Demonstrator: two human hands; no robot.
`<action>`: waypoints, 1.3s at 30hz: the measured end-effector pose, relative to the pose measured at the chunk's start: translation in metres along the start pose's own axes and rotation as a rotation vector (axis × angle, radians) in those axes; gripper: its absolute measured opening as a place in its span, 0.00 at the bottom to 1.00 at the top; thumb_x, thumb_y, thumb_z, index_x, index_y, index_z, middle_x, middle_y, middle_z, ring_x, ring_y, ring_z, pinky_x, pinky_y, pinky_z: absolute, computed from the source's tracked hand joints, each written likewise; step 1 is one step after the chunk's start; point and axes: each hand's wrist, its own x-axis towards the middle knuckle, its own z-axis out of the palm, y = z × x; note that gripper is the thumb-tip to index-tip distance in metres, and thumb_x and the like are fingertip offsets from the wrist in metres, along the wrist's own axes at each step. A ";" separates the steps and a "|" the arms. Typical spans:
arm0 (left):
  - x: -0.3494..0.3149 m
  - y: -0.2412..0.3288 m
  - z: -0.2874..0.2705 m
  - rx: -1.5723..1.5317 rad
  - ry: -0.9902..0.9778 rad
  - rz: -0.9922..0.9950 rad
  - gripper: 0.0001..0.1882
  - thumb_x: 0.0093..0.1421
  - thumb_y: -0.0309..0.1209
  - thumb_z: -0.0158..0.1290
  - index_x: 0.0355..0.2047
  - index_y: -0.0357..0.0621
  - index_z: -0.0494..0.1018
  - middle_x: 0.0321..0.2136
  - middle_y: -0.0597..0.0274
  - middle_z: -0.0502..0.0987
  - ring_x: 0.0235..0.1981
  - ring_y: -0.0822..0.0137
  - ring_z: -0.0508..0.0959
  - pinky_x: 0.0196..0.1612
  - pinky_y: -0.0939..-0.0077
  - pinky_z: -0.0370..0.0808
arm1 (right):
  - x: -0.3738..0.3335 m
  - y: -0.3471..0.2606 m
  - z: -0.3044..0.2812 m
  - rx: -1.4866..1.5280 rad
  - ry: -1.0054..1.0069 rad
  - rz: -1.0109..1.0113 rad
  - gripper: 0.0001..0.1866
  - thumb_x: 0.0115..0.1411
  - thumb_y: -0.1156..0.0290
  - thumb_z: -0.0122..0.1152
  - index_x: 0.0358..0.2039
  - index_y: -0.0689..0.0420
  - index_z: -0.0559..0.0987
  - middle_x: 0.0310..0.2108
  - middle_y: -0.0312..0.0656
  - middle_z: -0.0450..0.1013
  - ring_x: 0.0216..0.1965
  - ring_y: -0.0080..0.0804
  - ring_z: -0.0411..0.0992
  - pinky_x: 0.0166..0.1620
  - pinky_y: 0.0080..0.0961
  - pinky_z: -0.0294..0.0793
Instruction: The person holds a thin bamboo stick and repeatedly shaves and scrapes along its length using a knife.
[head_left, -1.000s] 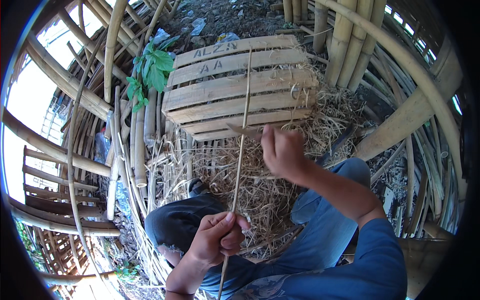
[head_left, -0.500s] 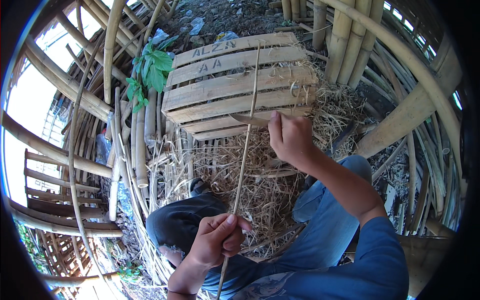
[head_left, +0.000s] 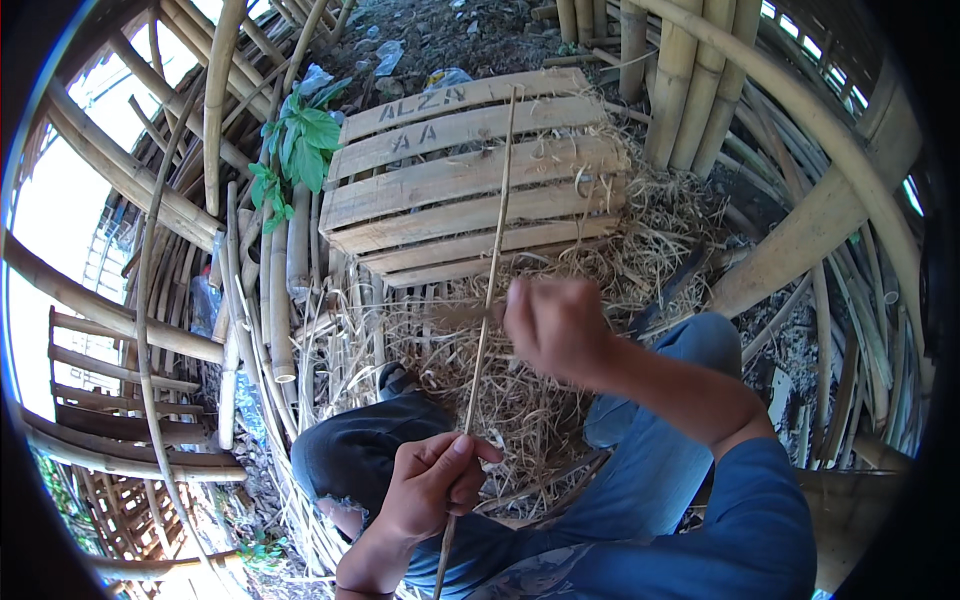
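My left hand (head_left: 435, 485) is closed around the lower part of a long, thin bamboo strip (head_left: 502, 205). The strip slants upward and away from me, its far end over a slatted wooden crate (head_left: 420, 212). In my closed right hand (head_left: 562, 325) is a knife (head_left: 458, 313), smeared by motion, its blade pointing left across the strip just beyond the crate's near edge. Whether the blade touches the strip is hard to tell. Pale bamboo shavings (head_left: 535, 430) lie heaped below my hands, between my legs.
Thick bamboo poles (head_left: 690, 90) stand at the back right, and a slanting pole (head_left: 800, 235) crosses the right side. More bamboo lengths (head_left: 280, 290) lie at left beside a leafy green plant (head_left: 300, 140). A dark blade-like piece (head_left: 680, 275) rests among the shavings at right.
My right hand and the knife have moved toward me and a little left along the strip. My left hand keeps its grip, almost unmoved.
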 end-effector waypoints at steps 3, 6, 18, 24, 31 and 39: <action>-0.006 0.001 0.000 -0.007 0.013 0.015 0.20 0.69 0.35 0.37 0.36 0.27 0.71 0.11 0.70 0.59 0.11 0.80 0.55 0.13 0.84 0.51 | 0.014 0.018 -0.007 0.019 -0.110 0.180 0.24 0.64 0.72 0.40 0.09 0.52 0.68 0.02 0.32 0.57 0.02 0.23 0.56 0.06 0.25 0.54; 0.001 0.001 0.004 -0.009 -0.020 0.009 0.19 0.69 0.34 0.37 0.36 0.27 0.70 0.10 0.70 0.58 0.11 0.80 0.54 0.13 0.84 0.50 | -0.006 0.010 0.002 -0.063 -0.088 -0.014 0.24 0.65 0.71 0.39 0.09 0.51 0.67 0.02 0.30 0.56 0.02 0.20 0.55 0.06 0.22 0.52; -0.008 0.002 -0.002 -0.045 -0.024 -0.022 0.20 0.69 0.34 0.36 0.35 0.26 0.70 0.10 0.70 0.57 0.10 0.80 0.53 0.13 0.83 0.49 | 0.006 0.031 0.004 0.023 -0.031 0.040 0.27 0.66 0.68 0.34 0.08 0.50 0.63 0.03 0.25 0.50 0.02 0.16 0.46 0.04 0.17 0.44; -0.006 0.000 -0.002 -0.049 -0.038 -0.016 0.20 0.69 0.34 0.36 0.35 0.26 0.70 0.10 0.72 0.56 0.10 0.81 0.52 0.13 0.83 0.48 | 0.006 0.032 0.008 -0.038 0.016 0.010 0.26 0.66 0.68 0.35 0.09 0.49 0.64 0.03 0.25 0.50 0.02 0.16 0.47 0.04 0.17 0.44; -0.005 0.002 0.004 -0.004 -0.010 -0.016 0.19 0.69 0.33 0.36 0.35 0.26 0.70 0.10 0.71 0.56 0.10 0.80 0.52 0.13 0.83 0.48 | 0.013 0.042 0.001 0.051 -0.117 0.223 0.24 0.65 0.68 0.37 0.09 0.49 0.63 0.03 0.26 0.51 0.02 0.17 0.48 0.04 0.18 0.46; -0.012 0.001 -0.002 -0.040 -0.090 -0.039 0.19 0.69 0.34 0.37 0.35 0.26 0.70 0.10 0.70 0.56 0.11 0.80 0.52 0.14 0.83 0.48 | 0.027 0.055 -0.013 -0.274 -0.009 0.234 0.25 0.64 0.69 0.39 0.09 0.52 0.69 0.01 0.34 0.57 0.02 0.24 0.56 0.06 0.26 0.52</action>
